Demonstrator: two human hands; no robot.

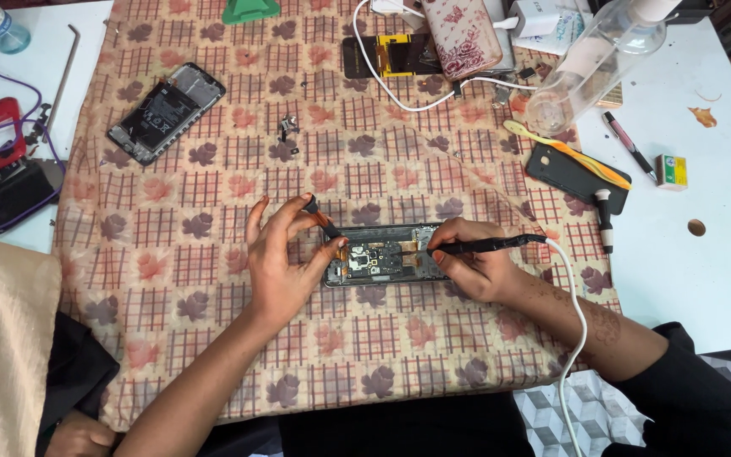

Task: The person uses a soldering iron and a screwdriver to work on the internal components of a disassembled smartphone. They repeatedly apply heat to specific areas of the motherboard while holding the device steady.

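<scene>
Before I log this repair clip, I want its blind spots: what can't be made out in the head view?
- Opened phone: its right end is hidden by the right hand.
- Tool tip of the corded black tool: too small to show whether it touches the board.
- Small black part pinched by the left hand: too small to identify.
- Clear bottle: cut off by the top edge.

opened phone (382, 258) on cloth (213, 279) | second phone (165, 112) behind-left
</scene>
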